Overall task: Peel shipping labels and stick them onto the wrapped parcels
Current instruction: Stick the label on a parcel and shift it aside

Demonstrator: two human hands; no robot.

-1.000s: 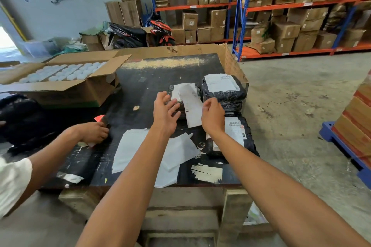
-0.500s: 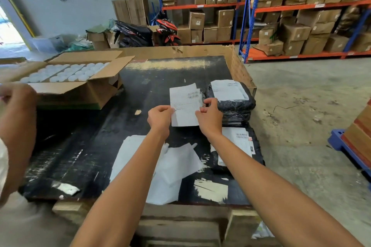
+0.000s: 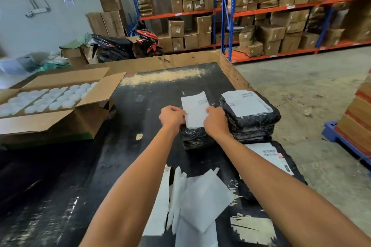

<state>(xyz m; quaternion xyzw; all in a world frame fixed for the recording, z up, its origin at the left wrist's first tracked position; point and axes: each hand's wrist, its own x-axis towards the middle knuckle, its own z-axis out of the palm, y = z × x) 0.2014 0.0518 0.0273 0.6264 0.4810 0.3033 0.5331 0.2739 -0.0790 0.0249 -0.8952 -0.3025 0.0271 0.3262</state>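
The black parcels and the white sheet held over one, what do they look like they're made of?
The parcels look wrapped in thin black plastic film: glossy, crinkled, catching light on its folds. What is inside is hidden. The sheet, pinched by the left hand and right hand, looks like matt white paper with printed lines, probably a shipping label; it stays flat and bends slightly.

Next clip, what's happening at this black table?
A person is labelling parcels. The left hand and right hand each pinch a side edge of a white paper shipping label, holding it over a small black plastic-wrapped parcel on the black table. It does not look pressed down yet. To the right, a stack of black wrapped parcels already carries a label, as does a nearer flat black parcel. White backing sheets lie between the forearms.
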